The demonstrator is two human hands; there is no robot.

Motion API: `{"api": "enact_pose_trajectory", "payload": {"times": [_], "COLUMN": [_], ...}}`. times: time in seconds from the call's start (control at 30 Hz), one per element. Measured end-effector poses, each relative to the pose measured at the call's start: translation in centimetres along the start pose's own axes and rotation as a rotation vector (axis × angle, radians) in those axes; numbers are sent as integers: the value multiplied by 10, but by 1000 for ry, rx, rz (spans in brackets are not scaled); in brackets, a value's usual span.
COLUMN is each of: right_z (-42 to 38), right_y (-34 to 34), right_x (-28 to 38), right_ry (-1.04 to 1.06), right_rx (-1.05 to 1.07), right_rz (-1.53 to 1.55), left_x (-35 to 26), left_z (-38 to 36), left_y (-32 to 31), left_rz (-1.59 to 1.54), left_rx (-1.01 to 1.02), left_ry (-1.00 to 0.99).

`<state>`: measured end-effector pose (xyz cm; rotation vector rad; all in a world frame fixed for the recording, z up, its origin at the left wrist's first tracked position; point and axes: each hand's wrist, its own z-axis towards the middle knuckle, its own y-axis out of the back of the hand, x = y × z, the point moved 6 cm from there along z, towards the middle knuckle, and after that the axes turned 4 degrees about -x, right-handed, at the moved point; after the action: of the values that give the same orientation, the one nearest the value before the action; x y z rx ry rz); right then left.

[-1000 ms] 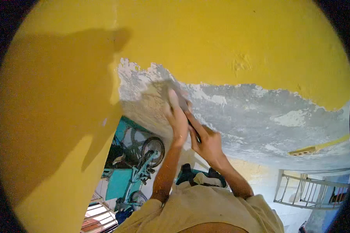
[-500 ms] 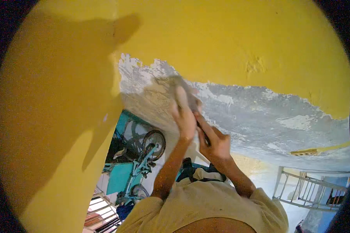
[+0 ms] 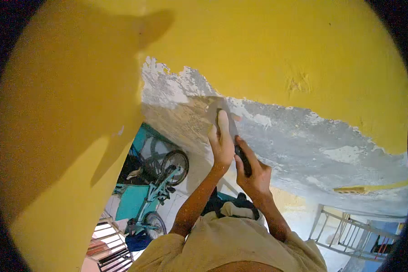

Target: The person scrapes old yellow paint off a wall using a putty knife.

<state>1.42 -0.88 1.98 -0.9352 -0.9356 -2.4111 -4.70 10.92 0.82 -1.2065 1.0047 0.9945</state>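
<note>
My right hand (image 3: 255,176) is wrapped round the black handle of a long, flat grey scraper (image 3: 233,129); its exact blade shape is partly hidden. Higher up, my left hand (image 3: 222,147) grips the same scraper, thumb laid along the face and fingertips showing past the far edge. The scraper's upper end lies against the bared grey patch (image 3: 285,131) of the wall, close below the ragged edge of the yellow paint (image 3: 267,50). White flakes and streaks mark the patch.
A yellow side wall (image 3: 54,136) meets this wall at the left and carries my shadow. Below left stands a teal bicycle (image 3: 161,188) near a barred rack (image 3: 106,240). At lower right is a metal railing frame (image 3: 353,226). A yellow strip (image 3: 376,187) crosses the grey patch.
Both hands and the scraper have come slightly down and to the right, and now appear sharper. The view has shifted a little; both hands keep their hold.
</note>
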Motion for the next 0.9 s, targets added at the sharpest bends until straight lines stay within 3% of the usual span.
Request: {"api": "enact_pose_trajectory", "payload": {"times": [0.03,0.07,0.1,0.17,0.23,0.27,0.3,0.33,0.37,0.43,0.5,0.6,0.7,0.9], "right_z": [-1,-1,-6,-19,-45,-54,-66,-85,-84,-60,-38,-29,-20,-17], "right_y": [5,8,10,10,-10,-19,-35,-55,-60,-54,-51,-53,-58,-62], "right_x": [5,-1,-9,-23,-47,-50,-52,-60,-55,-41,-24,-13,-6,6], "right_ry": [6,-175,-356,-300,-382,-460,-539,-553,-559,-434,-450,-455,-426,-332], "right_rx": [8,92,175,182,473,495,512,428,432,186,167,91,24,-158], "right_rz": [7,33,57,42,83,248,413,595,587,540,466,353,306,195], "left_x": [-5,-2,14,35,75,101,101,96,87,52,21,7,12,17], "left_z": [-2,-2,-5,-13,-30,-31,-32,-32,-29,-17,5,11,22,24], "left_y": [3,8,15,32,42,42,40,32,21,10,9,-2,-9,-8], "left_rz": [49,46,88,126,109,-77,-74,1,72,95,21,-115,-55,-112], "left_rx": [-17,-24,-17,-17,170,195,193,261,331,275,211,237,354,399], "left_ry": [-64,-79,11,99,501,436,446,404,353,399,83,197,186,320]}}
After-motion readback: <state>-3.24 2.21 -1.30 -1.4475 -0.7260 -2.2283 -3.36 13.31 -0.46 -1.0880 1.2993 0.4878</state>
